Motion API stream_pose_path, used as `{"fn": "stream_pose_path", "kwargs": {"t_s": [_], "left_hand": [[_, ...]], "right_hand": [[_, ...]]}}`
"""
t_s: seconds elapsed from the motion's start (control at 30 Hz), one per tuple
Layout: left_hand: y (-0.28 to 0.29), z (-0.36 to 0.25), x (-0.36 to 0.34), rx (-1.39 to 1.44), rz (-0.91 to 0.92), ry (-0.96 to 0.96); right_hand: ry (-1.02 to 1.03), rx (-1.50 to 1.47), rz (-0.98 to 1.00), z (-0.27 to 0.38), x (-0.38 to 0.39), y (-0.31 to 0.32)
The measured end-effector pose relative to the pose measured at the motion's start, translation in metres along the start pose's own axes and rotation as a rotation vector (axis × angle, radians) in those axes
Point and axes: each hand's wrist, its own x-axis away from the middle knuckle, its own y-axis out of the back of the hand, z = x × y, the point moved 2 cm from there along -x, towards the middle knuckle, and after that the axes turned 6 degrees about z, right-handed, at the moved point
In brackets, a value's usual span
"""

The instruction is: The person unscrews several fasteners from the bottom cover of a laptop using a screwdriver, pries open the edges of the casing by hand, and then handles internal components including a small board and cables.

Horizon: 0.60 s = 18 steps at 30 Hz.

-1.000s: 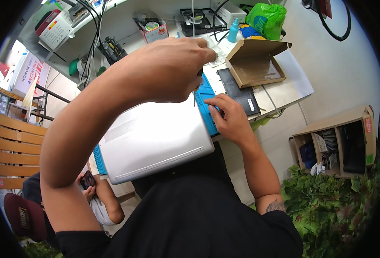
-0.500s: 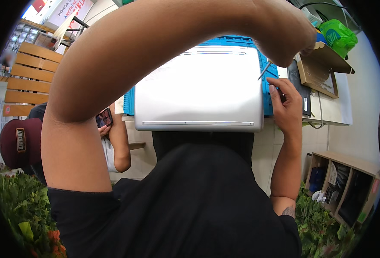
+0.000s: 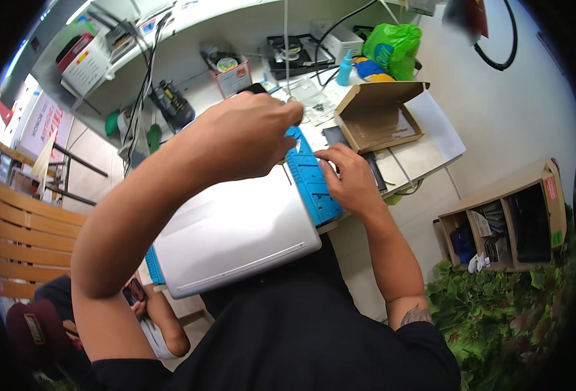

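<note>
A silver laptop (image 3: 236,225) lies shut on a blue work mat (image 3: 312,186), its near edge close to my body. My left hand (image 3: 258,130) is above the far right part of the laptop, with fingers curled closed. A thin screwdriver shaft shows below that hand by the laptop's edge; the handle is hidden in my grip. To the right, my right hand (image 3: 350,176) rests at the mat's right side, thumb and forefinger slightly apart and nothing seen between them.
Behind the mat are an open cardboard box (image 3: 382,120), a light blue bottle (image 3: 344,68) and a green plastic bag (image 3: 392,49). Cables hang at the back left. A seated person holding a phone (image 3: 133,292) is on my left. A wooden shelf (image 3: 496,225) stands right.
The view has swung to the right and tilted, showing more of the bench's back. My left hand stays near the laptop's right edge; the screwdriver shaft is less visible.
</note>
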Motion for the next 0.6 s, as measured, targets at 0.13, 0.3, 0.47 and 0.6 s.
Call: {"fn": "stream_pose_path", "kwargs": {"t_s": [0.13, 0.3, 0.47, 0.6], "left_hand": [[-0.013, 0.004, 0.015, 0.104, -0.178, -0.197], [-0.052, 0.011, 0.022, 0.541, -0.348, -0.075], [-0.067, 0.03, 0.038, 0.6, -0.74, -0.126], [-0.056, 0.053, 0.077, 0.572, -0.923, -0.117]], "right_hand": [[0.066, 0.081, 0.03, -0.01, -0.02, -0.011], [0.086, 0.219, 0.187, -0.026, -0.051, -0.029], [0.102, 0.302, 0.414, -0.041, -0.082, -0.027], [0.101, 0.41, 0.531, -0.039, -0.091, -0.03]]}}
